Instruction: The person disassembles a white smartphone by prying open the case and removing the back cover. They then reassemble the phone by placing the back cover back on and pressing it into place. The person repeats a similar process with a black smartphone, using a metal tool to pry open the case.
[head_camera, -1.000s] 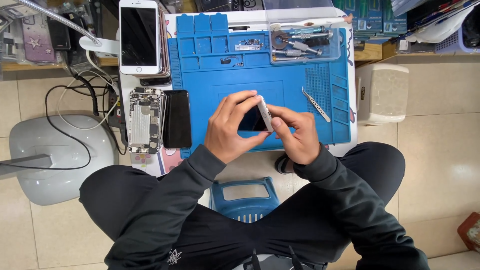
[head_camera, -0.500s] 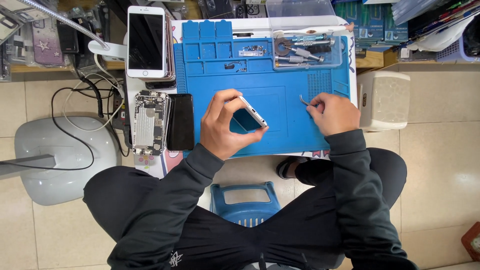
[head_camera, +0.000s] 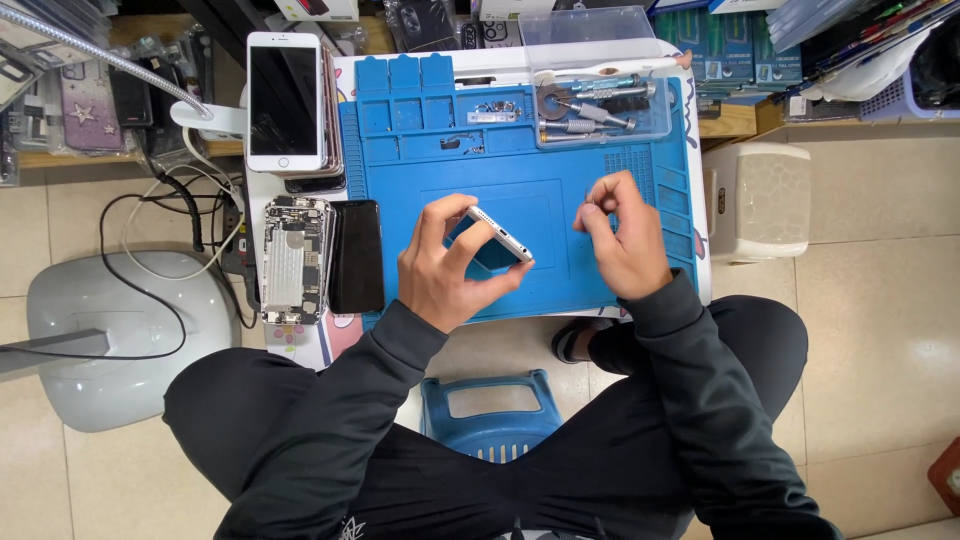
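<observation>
floor (head_camera: 880, 330): beige tiles | blue stool (head_camera: 490, 415) | white lamp base (head_camera: 120, 340)

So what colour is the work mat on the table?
Bright blue mat, clearest in the head view.

blue mat (head_camera: 600, 275) covers white table (head_camera: 702, 250).

A white-edged phone (head_camera: 497, 234) held tilted on edge above the blue mat (head_camera: 560, 280).
</observation>
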